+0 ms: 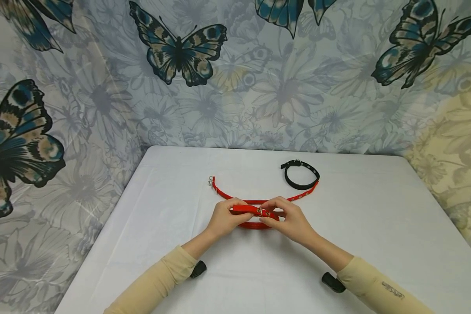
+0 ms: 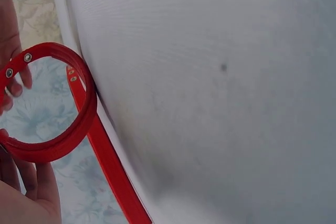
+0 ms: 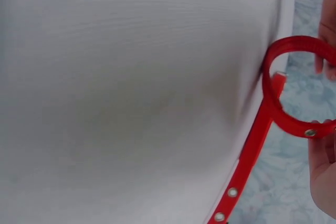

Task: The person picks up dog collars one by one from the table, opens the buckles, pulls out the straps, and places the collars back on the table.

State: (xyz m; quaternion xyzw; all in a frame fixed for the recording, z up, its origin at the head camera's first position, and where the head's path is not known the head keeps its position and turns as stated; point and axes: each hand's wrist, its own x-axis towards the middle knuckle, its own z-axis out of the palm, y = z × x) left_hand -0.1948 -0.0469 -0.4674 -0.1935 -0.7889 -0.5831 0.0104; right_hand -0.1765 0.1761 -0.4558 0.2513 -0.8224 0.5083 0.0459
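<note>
Both hands hold a red collar [image 1: 255, 225] bent into a loop just above the table. My left hand [image 1: 224, 218] pinches its left side, thumb in front and fingers behind. On the other side, my right hand [image 1: 292, 220] grips the strap near its end. Between the hands the metal buckle [image 1: 260, 212] faces me, with the strap passing through it. In the left wrist view, metal eyelets [image 2: 28, 57] show along the loop. Behind the hands a second red collar [image 1: 223, 195] lies unfastened in a curve, its buckle end at the left.
A black collar [image 1: 300, 188], closed into a ring, lies at the back right, touching the right end of the second red collar. The white table [image 1: 172, 174] meets a butterfly-patterned cloth [image 1: 208, 117] behind it. Black wrist devices [image 1: 332, 282] sit under the sleeves.
</note>
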